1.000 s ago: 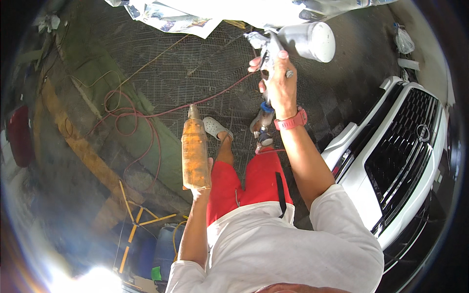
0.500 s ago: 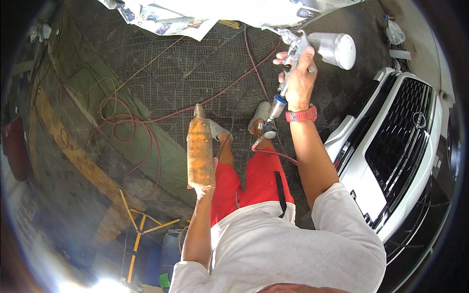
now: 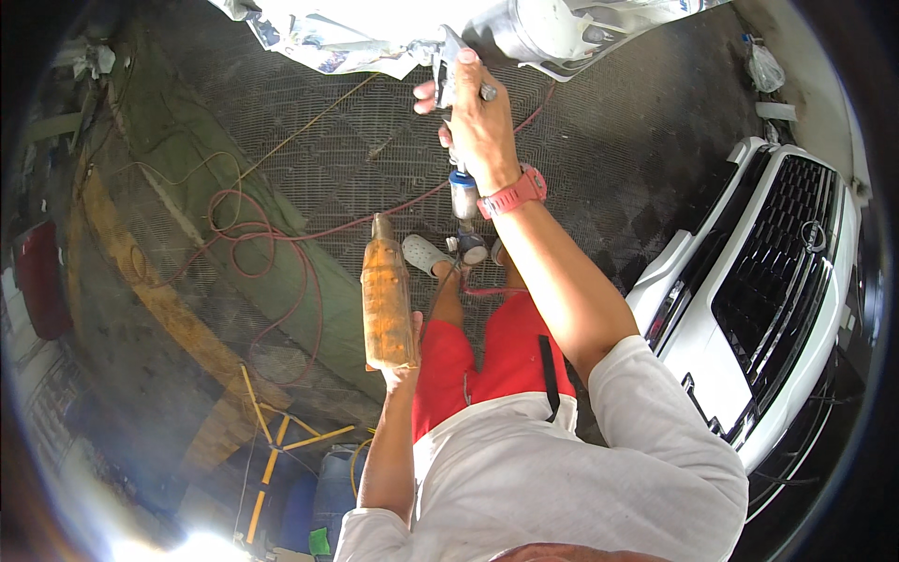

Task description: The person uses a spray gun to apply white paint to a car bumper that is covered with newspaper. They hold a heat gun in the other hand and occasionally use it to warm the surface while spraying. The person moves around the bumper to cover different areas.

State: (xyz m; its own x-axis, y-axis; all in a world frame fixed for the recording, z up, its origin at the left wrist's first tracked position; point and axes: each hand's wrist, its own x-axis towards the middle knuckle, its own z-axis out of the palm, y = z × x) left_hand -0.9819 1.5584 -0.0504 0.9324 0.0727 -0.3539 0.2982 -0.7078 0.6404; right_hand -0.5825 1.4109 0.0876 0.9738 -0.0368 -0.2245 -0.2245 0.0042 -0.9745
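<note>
My right hand [image 3: 485,126] grips the handle of a metal spray gun [image 3: 443,80] with the thumb up along its back. The gun's silver cup [image 3: 506,33] sits at the top, close over the bright paper-covered surface [image 3: 346,42]. Below the handle hang a blue-ringed air fitting [image 3: 463,192] and a round gauge-like part [image 3: 472,248]. My left hand [image 3: 403,377] holds a bottle-shaped, orange-brown object [image 3: 388,304] upright, narrow tip pointing away; it looks wrapped in stained clear film. Most of the left fingers are hidden behind it.
A red air hose [image 3: 281,234] runs over the patterned floor mat and coils on a green tarp [image 3: 187,178] at left. To the right stands a white car front part with a black grille [image 3: 777,253]. A yellow stand [image 3: 272,450] is at lower left.
My right hand has carried the spray gun left and farther out, so its cup now overlaps the papered surface. The left hand keeps its hold on the bottle-shaped object, nearly still.
</note>
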